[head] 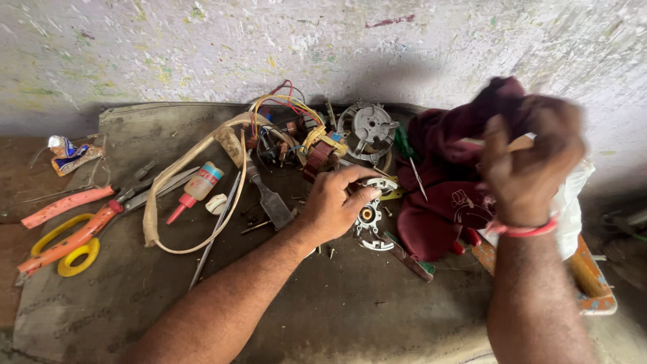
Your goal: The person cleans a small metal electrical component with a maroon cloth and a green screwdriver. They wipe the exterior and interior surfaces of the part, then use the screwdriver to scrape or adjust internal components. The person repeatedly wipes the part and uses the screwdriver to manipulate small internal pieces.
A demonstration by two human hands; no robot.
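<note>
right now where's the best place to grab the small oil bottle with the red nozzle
Take the small oil bottle across its pale round body, coming from above. It lies flat on the mat, nozzle pointing down-left, and the red nozzle looks too thin to pinch well. The beige strap runs close on its left, so the side towards the white cap is probably freer.
</note>
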